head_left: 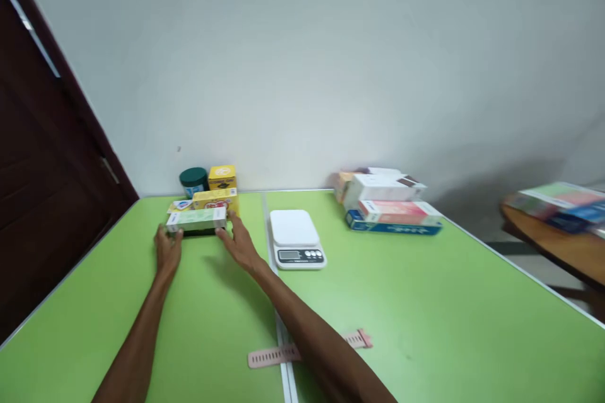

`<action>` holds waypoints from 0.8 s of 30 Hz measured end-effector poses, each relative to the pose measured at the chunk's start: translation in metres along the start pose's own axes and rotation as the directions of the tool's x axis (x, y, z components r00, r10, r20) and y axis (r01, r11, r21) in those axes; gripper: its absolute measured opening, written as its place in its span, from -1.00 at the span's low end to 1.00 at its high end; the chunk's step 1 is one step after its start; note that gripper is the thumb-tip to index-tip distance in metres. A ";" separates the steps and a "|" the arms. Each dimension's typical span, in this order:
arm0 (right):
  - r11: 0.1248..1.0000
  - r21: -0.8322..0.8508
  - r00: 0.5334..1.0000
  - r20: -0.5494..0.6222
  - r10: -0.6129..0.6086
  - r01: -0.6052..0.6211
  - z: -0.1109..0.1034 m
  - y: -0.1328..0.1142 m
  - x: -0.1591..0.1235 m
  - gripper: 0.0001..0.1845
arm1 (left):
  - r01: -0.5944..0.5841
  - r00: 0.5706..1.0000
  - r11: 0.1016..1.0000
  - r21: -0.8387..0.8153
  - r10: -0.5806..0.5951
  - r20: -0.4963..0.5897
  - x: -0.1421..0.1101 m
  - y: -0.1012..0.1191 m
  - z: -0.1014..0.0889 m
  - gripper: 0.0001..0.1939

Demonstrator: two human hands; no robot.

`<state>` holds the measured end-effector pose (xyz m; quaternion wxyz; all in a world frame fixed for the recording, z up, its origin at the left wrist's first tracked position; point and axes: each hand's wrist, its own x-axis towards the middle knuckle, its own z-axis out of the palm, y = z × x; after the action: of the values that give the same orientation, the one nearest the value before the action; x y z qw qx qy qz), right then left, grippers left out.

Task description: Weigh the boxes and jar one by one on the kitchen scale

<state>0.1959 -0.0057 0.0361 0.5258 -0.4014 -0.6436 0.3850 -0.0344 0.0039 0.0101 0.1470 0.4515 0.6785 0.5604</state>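
Note:
A slim green-and-white box [196,220] lies at the far left of the green table, with a dark box or dark lower side [201,232] directly under it. My left hand [167,249] grips its left end, thumb in front. Around the right end is my right hand [240,244], thumb at the front corner and fingers along the side. Just behind stand a yellow box [216,200] and a small white-and-yellow pack [179,206]. Farther back are a jar with a dark green lid [193,176] and a yellow-and-black box [222,177].
A white kitchen scale [295,236] sits mid-table by the seam. Stacked boxes, including a white box [380,189], a pink-and-white box [399,211] and a blue box [392,225], stand at right. A pink watch strap [271,357] lies under my right forearm. A brown side table [543,242] holds more boxes.

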 end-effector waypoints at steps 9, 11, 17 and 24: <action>0.935 -0.344 0.711 -0.679 -0.182 -0.089 -0.263 0.024 -0.068 -0.19 | -0.300 0.950 0.945 0.131 0.308 -0.047 -0.054 0.057 0.017 0.00; 0.894 -0.359 0.511 -0.840 -0.183 -0.270 -0.331 0.048 -0.085 -0.08 | -0.400 0.916 0.915 0.050 0.397 0.057 -0.084 0.087 0.049 -0.04; 0.882 -0.234 0.325 -0.941 -0.098 -0.408 -0.428 0.091 -0.097 -0.08 | -0.403 0.775 0.872 -0.279 0.487 0.402 -0.184 0.181 0.175 -0.17; 0.912 -0.199 0.523 -0.852 0.020 -0.360 -0.454 0.095 -0.074 -0.01 | -0.124 0.578 0.972 -0.200 0.235 0.782 -0.231 0.236 0.314 0.02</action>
<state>0.6630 -0.0045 -0.0101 0.6407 -0.6913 -0.3239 0.0815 0.4198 0.0127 0.0470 0.4055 0.7109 0.4549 0.3510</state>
